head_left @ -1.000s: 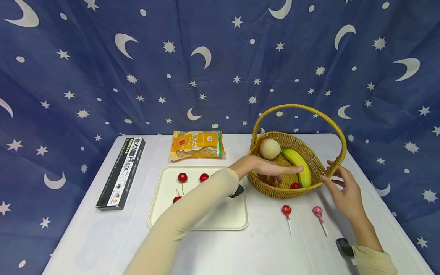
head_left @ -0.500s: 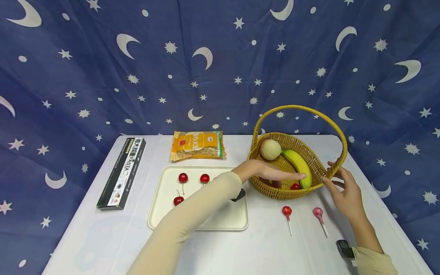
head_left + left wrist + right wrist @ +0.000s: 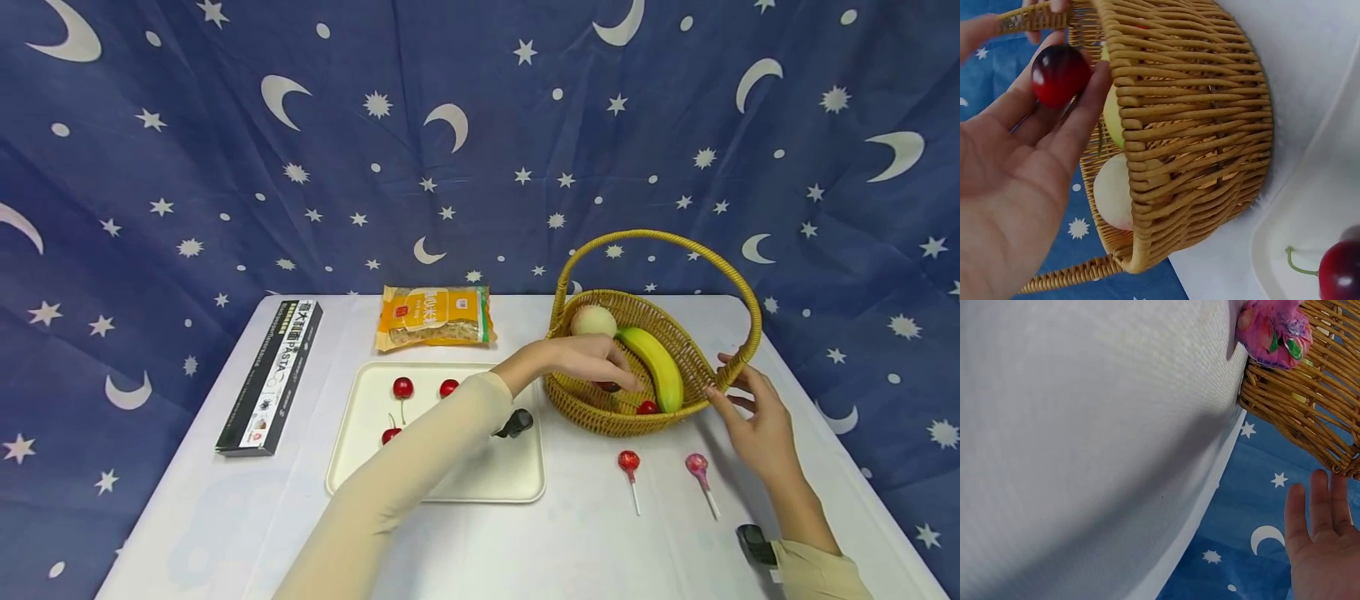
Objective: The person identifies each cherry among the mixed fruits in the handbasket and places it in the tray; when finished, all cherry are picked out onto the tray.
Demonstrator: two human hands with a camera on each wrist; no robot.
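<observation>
My left hand (image 3: 588,357) reaches over the left rim of a wicker basket (image 3: 600,421) with its fingers bent downward. In the left wrist view, a dark red cherry (image 3: 1060,75) sits between the bent fingers of this hand, outside the near rim in that view. My right hand (image 3: 757,421) holds the basket's right rim where the arched handle joins it, with fingers and thumb on either side. Inside the basket lie a pale round peach (image 3: 595,321), a banana (image 3: 656,367) and a red cherry (image 3: 647,407).
A cream tray (image 3: 480,492) left of the basket carries several cherries, including one cherry (image 3: 402,388) at its left. A red lollipop (image 3: 629,462) and a pink lollipop (image 3: 697,467) lie before the basket. Farther off are an orange food packet (image 3: 435,317) and a pasta box (image 3: 272,379).
My left hand's fingers have bent downward into the basket; a finger pointed straight toward the banana before. The right hand stays on the rim, and the view has shifted slightly.
</observation>
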